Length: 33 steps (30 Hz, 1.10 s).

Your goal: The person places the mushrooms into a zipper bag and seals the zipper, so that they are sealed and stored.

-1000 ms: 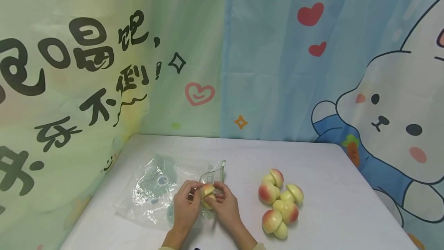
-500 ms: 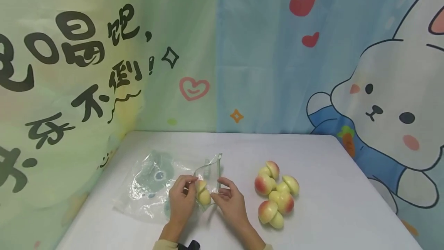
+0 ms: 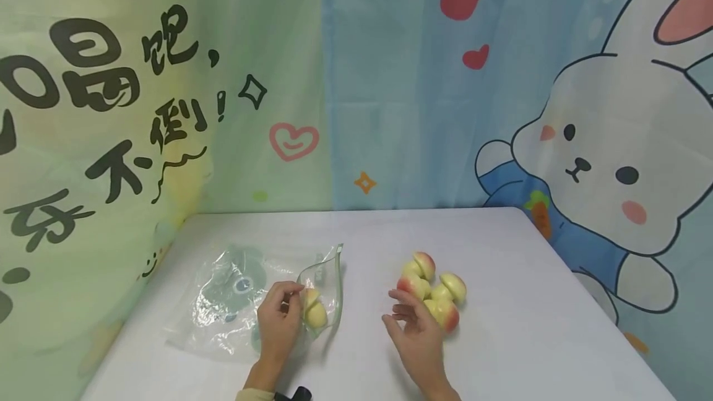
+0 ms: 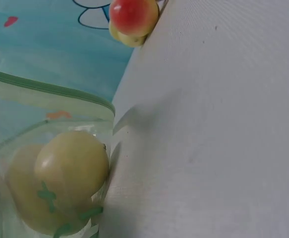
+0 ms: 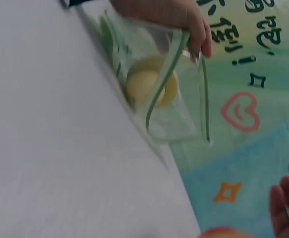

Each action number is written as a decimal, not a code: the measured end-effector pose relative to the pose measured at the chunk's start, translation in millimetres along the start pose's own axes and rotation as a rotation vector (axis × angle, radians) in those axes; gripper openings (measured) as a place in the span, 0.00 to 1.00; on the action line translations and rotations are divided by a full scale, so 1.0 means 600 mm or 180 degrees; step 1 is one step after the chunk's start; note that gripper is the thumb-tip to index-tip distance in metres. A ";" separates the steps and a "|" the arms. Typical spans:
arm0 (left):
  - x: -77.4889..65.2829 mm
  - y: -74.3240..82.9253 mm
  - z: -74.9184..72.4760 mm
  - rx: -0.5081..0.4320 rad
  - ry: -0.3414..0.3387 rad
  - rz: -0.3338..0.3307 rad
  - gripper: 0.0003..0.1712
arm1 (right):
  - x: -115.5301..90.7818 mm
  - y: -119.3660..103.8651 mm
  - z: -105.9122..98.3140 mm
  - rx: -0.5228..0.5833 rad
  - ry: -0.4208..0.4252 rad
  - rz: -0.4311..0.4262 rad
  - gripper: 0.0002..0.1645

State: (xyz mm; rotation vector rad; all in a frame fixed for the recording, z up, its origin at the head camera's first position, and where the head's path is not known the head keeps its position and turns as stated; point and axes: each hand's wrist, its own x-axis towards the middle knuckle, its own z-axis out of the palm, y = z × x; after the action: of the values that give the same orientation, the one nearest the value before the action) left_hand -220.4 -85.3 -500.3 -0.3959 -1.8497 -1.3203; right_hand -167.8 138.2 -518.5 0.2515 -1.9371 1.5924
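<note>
A clear zip bag (image 3: 337,283) with green edging stands open-mouthed left of centre on the table. My left hand (image 3: 280,320) pinches the left side of its mouth between thumb and fingers. Inside the bag lies a pale yellow, mushroom-shaped piece (image 3: 316,315), seen through the plastic in the left wrist view as two rounded lobes (image 4: 72,163). My right hand (image 3: 418,339) is apart from the bag, fingers loosely bent and holding nothing. It overlaps a cluster of yellow-and-red mushroom-shaped pieces (image 3: 452,288) in the head view, hiding the nearest ones.
Left of the zip bag, a large crumpled clear plastic bag (image 3: 214,314) with teal shapes lies flat on the white table (image 3: 535,327). A printed cloth backdrop (image 3: 384,110) hangs behind the table's far edge. Something black (image 3: 301,393) sits at my left wrist.
My right hand has let go of the zip bag and moved right to the cluster. The piece both hands were around now lies in the bag. My left hand keeps its hold. The head view has shifted.
</note>
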 end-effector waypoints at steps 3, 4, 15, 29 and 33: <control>-0.001 -0.003 -0.001 -0.0036 0.0012 -0.0033 0.14 | -0.018 0.011 -0.031 -0.0338 0.0462 0.0004 0.23; -0.002 -0.003 -0.002 -0.0044 0.0007 -0.0048 0.14 | -0.023 0.015 -0.040 -0.0481 0.0641 0.0068 0.22; -0.002 -0.006 0.000 -0.0094 0.0000 -0.0097 0.14 | -0.044 0.052 -0.069 -0.1309 0.1119 0.0781 0.18; 0.003 -0.004 -0.005 0.0000 0.0046 -0.0093 0.14 | -0.045 0.046 -0.051 -0.1478 0.0027 0.1324 0.34; 0.003 -0.004 -0.007 -0.0003 0.0046 -0.0114 0.14 | -0.045 0.053 -0.050 -0.1338 -0.0419 0.1477 0.43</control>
State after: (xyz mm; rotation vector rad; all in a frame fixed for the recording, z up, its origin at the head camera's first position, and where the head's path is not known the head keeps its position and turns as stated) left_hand -221.2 -90.1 -499.7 -0.3545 -1.8521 -1.3447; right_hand -152.7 168.4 -556.9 -0.2943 -2.5068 1.4085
